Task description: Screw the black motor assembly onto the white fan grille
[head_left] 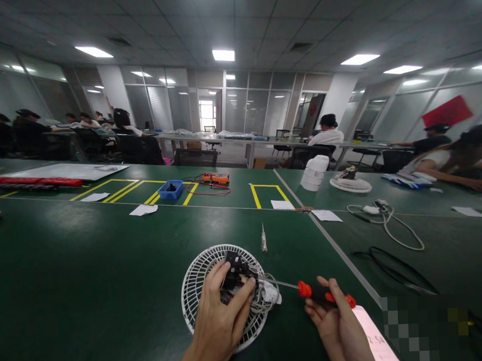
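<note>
A white round fan grille [190, 305] lies on the green table, with a black motor assembly [233, 263] on top of it. My left hand [220, 309] is closed over that assembly, thumb and fingers gripping its sides. In my right hand [337, 314] is a screwdriver [320, 292] with a red and black handle. Its shaft points left and reaches the assembly; the tip is hidden among the parts. A bundled pale cable [270, 296] sits on the grille's right side. Beyond the grille lies a small clear-handled screwdriver [263, 240].
Farther back are a blue bin [170, 190], an orange multimeter [216, 178] with red leads and white stacked containers [314, 173]. Another fan grille [350, 184] and coiled cables [386, 222] lie to the right. A lit phone [373, 337] is beside my right hand. Several people sit at other tables.
</note>
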`<state>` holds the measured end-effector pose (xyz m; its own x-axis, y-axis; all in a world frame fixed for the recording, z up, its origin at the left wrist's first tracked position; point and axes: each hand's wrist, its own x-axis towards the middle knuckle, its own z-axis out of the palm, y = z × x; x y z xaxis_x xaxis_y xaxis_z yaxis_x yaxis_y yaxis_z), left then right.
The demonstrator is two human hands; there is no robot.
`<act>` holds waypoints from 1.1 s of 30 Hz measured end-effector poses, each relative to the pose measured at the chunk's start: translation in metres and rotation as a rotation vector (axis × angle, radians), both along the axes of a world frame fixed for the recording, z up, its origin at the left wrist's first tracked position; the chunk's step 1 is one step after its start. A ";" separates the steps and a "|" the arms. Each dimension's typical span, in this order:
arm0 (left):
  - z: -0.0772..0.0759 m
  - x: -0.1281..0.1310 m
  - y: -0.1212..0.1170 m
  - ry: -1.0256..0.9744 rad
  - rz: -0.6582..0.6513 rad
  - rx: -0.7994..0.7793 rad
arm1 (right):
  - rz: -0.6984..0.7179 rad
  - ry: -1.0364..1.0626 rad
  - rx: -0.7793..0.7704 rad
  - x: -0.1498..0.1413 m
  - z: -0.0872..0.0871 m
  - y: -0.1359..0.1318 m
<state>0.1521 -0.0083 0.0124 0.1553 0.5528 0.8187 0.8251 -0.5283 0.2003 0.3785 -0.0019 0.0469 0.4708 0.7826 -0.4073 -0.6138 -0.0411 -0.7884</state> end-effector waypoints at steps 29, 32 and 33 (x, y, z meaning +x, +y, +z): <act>-0.001 0.000 0.000 -0.007 -0.001 -0.003 | 0.074 -0.016 0.122 -0.002 -0.009 -0.004; 0.001 0.000 -0.001 -0.005 0.002 0.006 | 0.073 -0.024 0.140 -0.003 -0.009 -0.005; 0.001 0.000 -0.001 -0.004 0.003 0.008 | 0.074 -0.047 0.127 -0.003 -0.010 -0.005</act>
